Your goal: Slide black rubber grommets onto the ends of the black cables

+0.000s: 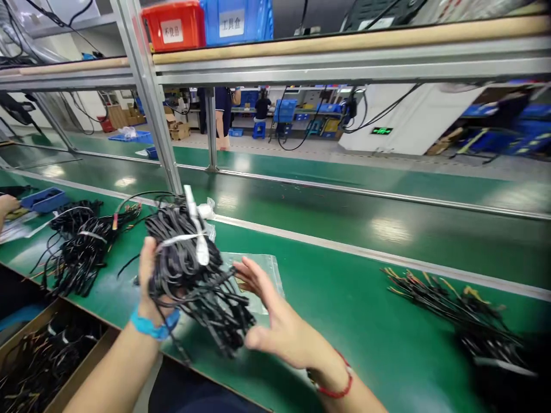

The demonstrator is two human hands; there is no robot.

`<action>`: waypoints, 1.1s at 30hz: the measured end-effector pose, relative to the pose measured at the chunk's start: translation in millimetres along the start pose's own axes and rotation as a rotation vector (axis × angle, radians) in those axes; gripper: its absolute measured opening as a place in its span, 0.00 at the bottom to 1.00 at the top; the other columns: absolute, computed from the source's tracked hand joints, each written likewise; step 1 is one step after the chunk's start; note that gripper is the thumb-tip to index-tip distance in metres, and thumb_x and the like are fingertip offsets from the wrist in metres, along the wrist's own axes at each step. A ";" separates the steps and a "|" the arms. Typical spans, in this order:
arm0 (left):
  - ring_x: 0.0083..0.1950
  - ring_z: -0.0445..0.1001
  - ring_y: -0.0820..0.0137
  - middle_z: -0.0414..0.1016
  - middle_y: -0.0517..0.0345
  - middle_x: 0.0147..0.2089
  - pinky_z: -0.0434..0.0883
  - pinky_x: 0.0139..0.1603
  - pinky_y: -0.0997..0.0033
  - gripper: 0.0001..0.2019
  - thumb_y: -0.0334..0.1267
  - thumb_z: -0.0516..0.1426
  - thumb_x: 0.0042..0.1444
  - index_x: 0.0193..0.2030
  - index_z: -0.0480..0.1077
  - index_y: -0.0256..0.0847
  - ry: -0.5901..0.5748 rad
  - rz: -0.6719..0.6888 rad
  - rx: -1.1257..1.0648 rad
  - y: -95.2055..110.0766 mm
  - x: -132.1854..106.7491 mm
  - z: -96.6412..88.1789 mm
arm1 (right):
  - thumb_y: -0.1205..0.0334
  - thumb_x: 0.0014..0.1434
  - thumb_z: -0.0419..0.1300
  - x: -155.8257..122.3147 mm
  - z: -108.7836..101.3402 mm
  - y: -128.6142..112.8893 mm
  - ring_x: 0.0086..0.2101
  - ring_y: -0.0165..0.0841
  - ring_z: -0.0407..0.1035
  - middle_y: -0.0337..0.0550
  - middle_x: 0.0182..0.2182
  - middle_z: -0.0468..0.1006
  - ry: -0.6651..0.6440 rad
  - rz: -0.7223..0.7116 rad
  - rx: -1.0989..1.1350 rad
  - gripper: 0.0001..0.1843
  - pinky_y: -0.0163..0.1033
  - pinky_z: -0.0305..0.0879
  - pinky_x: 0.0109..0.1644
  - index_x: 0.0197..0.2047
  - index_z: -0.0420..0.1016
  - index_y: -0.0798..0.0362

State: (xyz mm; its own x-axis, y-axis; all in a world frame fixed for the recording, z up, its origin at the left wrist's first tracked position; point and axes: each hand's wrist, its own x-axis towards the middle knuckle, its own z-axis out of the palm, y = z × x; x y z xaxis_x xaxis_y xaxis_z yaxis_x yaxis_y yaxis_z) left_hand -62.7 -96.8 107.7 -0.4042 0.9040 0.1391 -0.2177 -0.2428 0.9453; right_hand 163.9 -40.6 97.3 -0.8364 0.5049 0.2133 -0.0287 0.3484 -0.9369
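A thick bundle of black cables [185, 258], bound with a white tie [181, 238], is held up above the green bench. My left hand [150, 281], with a blue band at its wrist, is wrapped around the bundle's left side. My right hand [275, 315], wearing a red bracelet, is spread beside the loose cable ends on the right; its fingers are apart and close to them, and I cannot tell whether they touch. Behind my right fingers lies a clear plastic bag [269, 269] on the bench.
More tied black cables [86, 246] lie at left, near a small blue tray [45, 199] and another person's hand [7, 205]. A cardboard box [97, 353] of cables sits below left. Another cable bundle [465, 315] lies right. A metal post [148, 97] supports the shelf overhead.
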 end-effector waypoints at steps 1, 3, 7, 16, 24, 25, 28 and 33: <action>0.55 0.72 0.51 0.79 0.54 0.46 0.73 0.49 0.49 0.34 0.69 0.43 0.52 0.51 0.72 0.48 0.011 -0.036 -0.147 -9.4 1.6 21.4 | 0.36 0.42 0.67 2.4 5.8 -2.6 0.66 0.46 0.47 0.54 0.69 0.45 0.009 0.012 0.003 0.66 0.55 0.47 0.68 0.71 0.30 0.47; 0.54 0.73 0.53 0.80 0.55 0.42 0.73 0.51 0.52 0.29 0.67 0.49 0.52 0.44 0.75 0.47 -0.035 -0.097 -0.347 -24.7 1.5 59.5 | 0.39 0.41 0.70 3.6 11.1 -3.3 0.65 0.46 0.51 0.58 0.68 0.47 0.159 0.033 0.055 0.73 0.56 0.50 0.66 0.69 0.17 0.47; 0.56 0.72 0.53 0.80 0.55 0.45 0.70 0.54 0.54 0.25 0.61 0.60 0.46 0.43 0.75 0.45 -0.113 -0.100 -0.460 -43.4 0.9 103.4 | 0.42 0.52 0.64 -9.9 -4.8 6.6 0.61 0.42 0.59 0.54 0.65 0.57 0.430 0.000 0.157 0.54 0.51 0.56 0.65 0.68 0.34 0.47; 0.57 0.71 0.56 0.76 0.52 0.51 0.66 0.59 0.58 0.27 0.57 0.63 0.45 0.49 0.74 0.44 -0.476 -0.077 -0.341 -39.8 46.9 79.3 | 0.52 0.49 0.67 -52.8 -54.7 0.6 0.55 0.41 0.66 0.49 0.58 0.67 0.469 0.100 -0.236 0.41 0.46 0.63 0.60 0.63 0.55 0.47; 0.64 0.63 0.49 0.73 0.45 0.55 0.59 0.65 0.52 0.36 0.51 0.68 0.39 0.57 0.69 0.40 -0.697 0.046 -0.068 -20.9 63.4 65.3 | 0.71 0.46 0.57 -50.6 -53.2 -10.5 0.52 0.37 0.68 0.47 0.56 0.67 0.409 0.032 -0.831 0.39 0.41 0.70 0.53 0.62 0.56 0.45; 0.63 0.64 0.49 0.74 0.45 0.55 0.60 0.64 0.51 0.35 0.53 0.67 0.41 0.56 0.69 0.41 -0.662 0.030 -0.083 -19.5 64.3 66.2 | 0.72 0.46 0.56 -50.3 -52.9 -10.1 0.51 0.37 0.69 0.47 0.56 0.67 0.406 0.019 -0.878 0.40 0.41 0.71 0.51 0.63 0.55 0.45; 0.58 0.69 0.48 0.75 0.45 0.54 0.65 0.60 0.50 0.33 0.55 0.64 0.42 0.53 0.72 0.40 -0.563 -0.028 -0.141 -15.1 67.3 71.4 | 0.72 0.49 0.55 -49.9 -55.5 -9.2 0.47 0.37 0.71 0.50 0.53 0.68 0.365 -0.048 -1.038 0.37 0.40 0.73 0.45 0.63 0.57 0.45; 0.35 0.76 0.63 0.78 0.51 0.36 0.72 0.37 0.65 0.20 0.47 0.66 0.42 0.41 0.76 0.37 -0.578 -0.036 -0.189 -6.7 78.2 81.7 | 0.74 0.50 0.52 -49.2 -66.2 -11.0 0.41 0.37 0.73 0.53 0.51 0.70 0.269 -0.131 -1.200 0.35 0.39 0.73 0.38 0.61 0.60 0.48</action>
State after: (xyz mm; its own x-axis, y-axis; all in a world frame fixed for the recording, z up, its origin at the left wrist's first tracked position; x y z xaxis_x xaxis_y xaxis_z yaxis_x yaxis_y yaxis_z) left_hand -20.3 4.3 136.3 0.1425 0.9447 0.2952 -0.3976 -0.2185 0.8911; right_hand 241.6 -17.1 115.4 -0.7218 0.5086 0.4695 0.5351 0.8402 -0.0876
